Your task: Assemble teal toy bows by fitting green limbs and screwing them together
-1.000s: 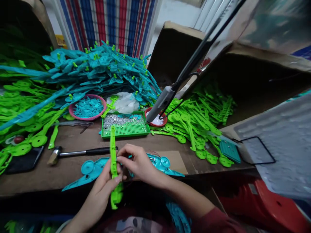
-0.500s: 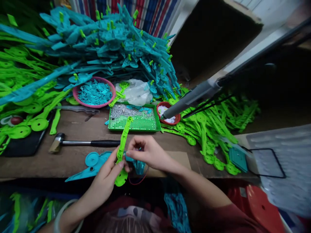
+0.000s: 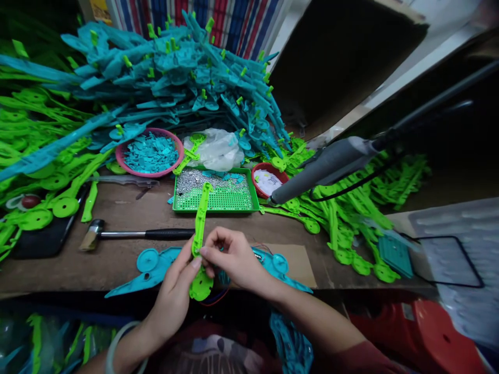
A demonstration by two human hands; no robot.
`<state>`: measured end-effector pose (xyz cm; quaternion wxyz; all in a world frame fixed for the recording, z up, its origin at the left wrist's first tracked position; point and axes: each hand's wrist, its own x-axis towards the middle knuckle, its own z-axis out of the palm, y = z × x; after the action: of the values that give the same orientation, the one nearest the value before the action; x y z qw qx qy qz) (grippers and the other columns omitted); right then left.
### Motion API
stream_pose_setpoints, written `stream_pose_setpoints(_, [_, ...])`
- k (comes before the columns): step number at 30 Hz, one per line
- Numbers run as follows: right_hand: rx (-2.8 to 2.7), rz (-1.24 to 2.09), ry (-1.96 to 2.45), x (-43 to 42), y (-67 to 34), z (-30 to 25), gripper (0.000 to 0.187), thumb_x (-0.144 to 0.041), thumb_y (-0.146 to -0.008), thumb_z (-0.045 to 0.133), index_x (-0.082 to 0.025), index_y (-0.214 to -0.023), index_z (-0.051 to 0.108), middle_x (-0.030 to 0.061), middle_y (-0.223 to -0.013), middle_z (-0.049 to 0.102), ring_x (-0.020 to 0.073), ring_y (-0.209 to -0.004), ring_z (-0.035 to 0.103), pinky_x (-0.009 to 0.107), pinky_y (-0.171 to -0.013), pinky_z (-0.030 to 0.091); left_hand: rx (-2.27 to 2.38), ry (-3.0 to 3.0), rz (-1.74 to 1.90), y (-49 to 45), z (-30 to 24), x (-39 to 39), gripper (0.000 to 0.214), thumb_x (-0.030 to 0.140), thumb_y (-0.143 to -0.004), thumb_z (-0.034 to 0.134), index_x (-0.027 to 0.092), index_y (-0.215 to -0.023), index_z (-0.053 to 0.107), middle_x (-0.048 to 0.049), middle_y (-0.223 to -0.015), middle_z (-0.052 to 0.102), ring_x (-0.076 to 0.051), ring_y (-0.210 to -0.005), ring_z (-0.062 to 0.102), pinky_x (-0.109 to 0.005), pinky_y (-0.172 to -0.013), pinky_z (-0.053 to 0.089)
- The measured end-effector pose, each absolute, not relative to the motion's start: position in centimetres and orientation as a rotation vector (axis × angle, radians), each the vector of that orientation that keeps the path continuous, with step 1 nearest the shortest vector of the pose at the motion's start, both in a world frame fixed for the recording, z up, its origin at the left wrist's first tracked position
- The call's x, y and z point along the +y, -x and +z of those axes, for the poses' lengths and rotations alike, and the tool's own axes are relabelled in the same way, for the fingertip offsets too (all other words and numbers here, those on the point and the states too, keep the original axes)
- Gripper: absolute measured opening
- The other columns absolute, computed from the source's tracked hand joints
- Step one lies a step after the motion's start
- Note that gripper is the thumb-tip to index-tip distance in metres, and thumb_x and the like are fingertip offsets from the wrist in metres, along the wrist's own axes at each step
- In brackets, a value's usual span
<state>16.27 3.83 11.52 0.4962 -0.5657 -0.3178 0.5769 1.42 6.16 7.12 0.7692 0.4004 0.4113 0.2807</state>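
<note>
My left hand (image 3: pixel 177 285) is closed around a long lime-green plastic part (image 3: pixel 201 213), which stands nearly upright with its round, holed end at the bottom. Against the middle of that part, the thumb and fingers of my right hand (image 3: pixel 230 254) are pinched together. What sits between those fingertips is too small and covered to make out. Behind and beneath both hands lies a teal plastic piece (image 3: pixel 150 261) with a round disc and a pointed end. A similar teal piece (image 3: pixel 280 267) shows to the right of my right hand.
A hammer (image 3: pixel 122 235) lies left. Farther back are a green tray (image 3: pixel 218 210) of small metal pieces, a pink bowl (image 3: pixel 177 161) of teal bits and a red bowl (image 3: pixel 255 187). A grey powered screwdriver (image 3: pixel 323 166) hangs right. Teal parts (image 3: pixel 175 78) and green parts (image 3: pixel 343 218) are heaped around.
My right hand has moved in against the green part, and its fingertips now touch it. The teal piece on the right has come into view. The hanging screwdriver has shifted right.
</note>
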Motion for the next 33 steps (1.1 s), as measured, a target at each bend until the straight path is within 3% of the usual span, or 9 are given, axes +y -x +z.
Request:
stream_pose_setpoints(6, [-0.818,1.375,1.437,3.4,-15.9,12.0,0.030,-0.039,-0.076,0.073,-0.017,-0.071,0.054,-0.0048,-0.055,0.058,0.0086,-0.048,0.056,0.021,-0.049,0.043,0.858,-0.933,0.605,-1.7,6.7,6.0,0.047,0.048,-0.090,0.060,0.018,-0.126,0.063,-0.0079,-0.104,0.071,-0.022,-0.091,0.065,-0.029,-0.074,0.053])
stream_pose_setpoints(12, [-0.960,1.413,1.385,2.9,-17.9,12.4,0.027,-0.038,-0.078,0.072,-0.017,-0.082,0.055,-0.0044,-0.064,0.061,0.0071,-0.054,0.054,0.019,-0.051,0.041,0.851,-0.975,0.662,-1.8,8.1,6.7,0.036,0.046,-0.089,0.062,0.016,-0.108,0.068,-0.0005,-0.070,0.062,-0.013,-0.063,0.056,-0.023,-0.060,0.047])
stream_pose_setpoints(18, [-1.014,1.565,1.308,2.6,-19.8,12.3,0.033,-0.037,-0.076,0.074,-0.016,-0.098,0.061,-0.0052,-0.071,0.057,0.0053,-0.055,0.050,0.017,-0.046,0.040,0.914,-1.078,0.740,-0.5,9.4,8.1,0.036,0.045,-0.089,0.062,0.018,-0.112,0.065,0.0019,-0.068,0.058,-0.012,-0.061,0.053,-0.023,-0.061,0.046])
stream_pose_setpoints(22, [-1.030,1.604,1.275,2.9,-18.5,12.4,0.025,-0.040,-0.083,0.067,-0.016,-0.085,0.060,-0.0057,-0.064,0.055,0.0055,-0.049,0.047,0.017,-0.044,0.038,0.949,-1.406,0.780,0.7,10.4,7.9,0.031,0.042,-0.093,0.056,0.020,-0.110,0.067,-0.0001,-0.069,0.062,-0.015,-0.064,0.058,-0.025,-0.068,0.048])
stream_pose_setpoints(26, [-1.046,1.323,1.283,3.2,-17.1,13.2,0.024,-0.036,-0.081,0.069,-0.017,-0.089,0.058,-0.0029,-0.076,0.059,0.0079,-0.064,0.053,0.019,-0.055,0.043,1.022,-1.645,0.923,1.2,12.1,7.8,0.019,0.035,-0.089,0.061,0.020,-0.096,0.070,-0.0014,-0.069,0.066,-0.017,-0.068,0.062,-0.025,-0.073,0.047])
stream_pose_setpoints(29, [-1.233,1.297,1.239,3.0,-16.5,13.5,0.019,-0.029,-0.081,0.070,-0.016,-0.091,0.060,-0.0026,-0.077,0.060,0.0090,-0.070,0.055,0.022,-0.065,0.045,0.969,-1.465,0.852,1.4,13.3,8.5,0.022,0.039,-0.088,0.063,0.019,-0.092,0.069,-0.0010,-0.068,0.064,-0.015,-0.064,0.059,-0.024,-0.068,0.047])
stream_pose_setpoints(33, [-1.372,1.123,1.272,2.4,-16.1,13.6,0.015,-0.025,-0.083,0.068,-0.016,-0.093,0.061,-0.0016,-0.079,0.059,0.0091,-0.066,0.055,0.022,-0.060,0.045,0.810,-0.883,0.609,2.1,14.9,9.8,0.030,0.039,-0.083,0.069,0.015,-0.102,0.067,0.0041,-0.061,0.052,-0.010,-0.055,0.052,-0.023,-0.061,0.050])
